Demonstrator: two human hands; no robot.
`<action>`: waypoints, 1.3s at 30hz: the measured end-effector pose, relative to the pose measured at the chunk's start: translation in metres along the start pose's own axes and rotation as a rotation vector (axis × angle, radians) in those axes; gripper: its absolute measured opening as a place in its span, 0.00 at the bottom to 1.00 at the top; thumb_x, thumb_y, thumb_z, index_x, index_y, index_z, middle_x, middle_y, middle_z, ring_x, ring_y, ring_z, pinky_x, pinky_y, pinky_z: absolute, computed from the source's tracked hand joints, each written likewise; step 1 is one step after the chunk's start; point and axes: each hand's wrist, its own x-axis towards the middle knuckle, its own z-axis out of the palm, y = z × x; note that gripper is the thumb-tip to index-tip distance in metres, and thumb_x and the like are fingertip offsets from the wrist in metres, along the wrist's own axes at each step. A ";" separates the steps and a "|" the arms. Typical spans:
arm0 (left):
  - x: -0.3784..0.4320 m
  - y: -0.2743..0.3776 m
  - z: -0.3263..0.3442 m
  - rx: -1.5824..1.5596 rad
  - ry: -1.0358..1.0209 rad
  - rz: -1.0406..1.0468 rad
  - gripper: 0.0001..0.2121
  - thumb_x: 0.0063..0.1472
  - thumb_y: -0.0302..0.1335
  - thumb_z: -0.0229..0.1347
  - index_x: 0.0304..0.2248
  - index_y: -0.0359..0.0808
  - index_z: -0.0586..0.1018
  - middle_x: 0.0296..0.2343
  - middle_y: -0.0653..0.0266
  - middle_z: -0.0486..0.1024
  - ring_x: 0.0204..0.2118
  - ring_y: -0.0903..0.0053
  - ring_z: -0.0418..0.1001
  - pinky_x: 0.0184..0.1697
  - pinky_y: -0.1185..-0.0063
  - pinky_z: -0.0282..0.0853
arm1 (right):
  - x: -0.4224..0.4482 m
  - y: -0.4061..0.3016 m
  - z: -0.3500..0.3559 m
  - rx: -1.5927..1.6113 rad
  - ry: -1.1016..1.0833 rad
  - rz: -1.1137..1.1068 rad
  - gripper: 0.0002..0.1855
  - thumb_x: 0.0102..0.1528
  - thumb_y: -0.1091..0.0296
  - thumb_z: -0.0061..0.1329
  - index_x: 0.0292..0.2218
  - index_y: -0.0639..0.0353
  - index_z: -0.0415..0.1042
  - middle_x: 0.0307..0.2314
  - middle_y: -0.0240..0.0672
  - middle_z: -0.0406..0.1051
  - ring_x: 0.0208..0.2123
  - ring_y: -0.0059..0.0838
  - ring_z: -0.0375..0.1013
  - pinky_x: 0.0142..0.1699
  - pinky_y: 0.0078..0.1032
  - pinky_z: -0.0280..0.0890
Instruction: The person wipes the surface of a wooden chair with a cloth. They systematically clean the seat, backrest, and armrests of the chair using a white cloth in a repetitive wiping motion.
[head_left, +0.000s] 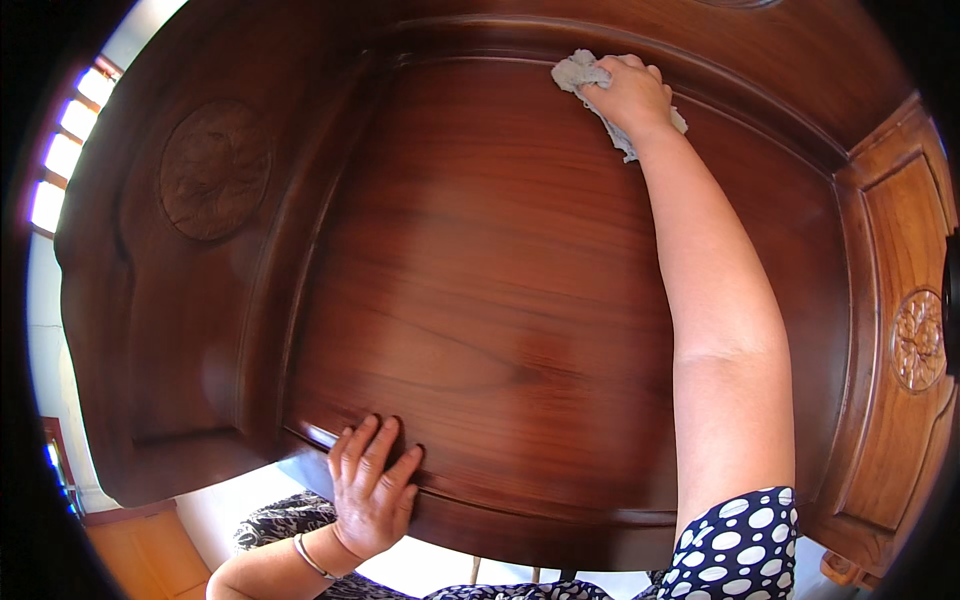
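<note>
My right hand (631, 94) presses a crumpled grey cloth (581, 71) at the far edge of a polished reddish-brown wooden seat (480, 285), close to the foot of the backrest. Part of the cloth shows on both sides of my hand; the rest is hidden beneath it. On the seat's front edge lies my left hand (375, 484), palm down with its fingers spread and nothing held. A bracelet (311, 556) circles the left wrist.
Wooden side panels rise at both ends of the seat, with a round carved medallion (215, 171) on the left and a floral carved medallion (919, 340) on the right. The wooden backrest (795, 60) bounds the far side. A barred window (67, 142) stands beyond the left panel.
</note>
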 end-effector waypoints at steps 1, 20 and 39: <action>-0.002 -0.002 0.000 -0.025 0.000 0.004 0.17 0.58 0.33 0.51 0.46 0.37 0.77 0.54 0.45 0.65 0.57 0.50 0.61 0.58 0.54 0.52 | 0.000 -0.017 0.003 0.003 -0.017 -0.017 0.26 0.50 0.49 0.54 0.50 0.42 0.73 0.49 0.30 0.67 0.52 0.40 0.62 0.57 0.42 0.57; -0.013 -0.006 0.000 -0.205 0.019 0.029 0.31 0.45 0.34 0.62 0.52 0.45 0.72 0.57 0.46 0.61 0.58 0.52 0.60 0.58 0.54 0.52 | 0.031 -0.211 0.071 0.098 -0.151 -0.250 0.29 0.50 0.50 0.52 0.54 0.41 0.71 0.53 0.30 0.65 0.57 0.36 0.59 0.60 0.38 0.55; -0.012 -0.004 -0.003 -0.213 -0.047 0.010 0.28 0.48 0.33 0.64 0.51 0.42 0.73 0.57 0.48 0.59 0.60 0.52 0.55 0.59 0.54 0.51 | -0.113 -0.252 0.025 0.453 -0.355 -0.582 0.22 0.38 0.58 0.59 0.38 0.52 0.80 0.46 0.34 0.72 0.51 0.37 0.64 0.53 0.37 0.57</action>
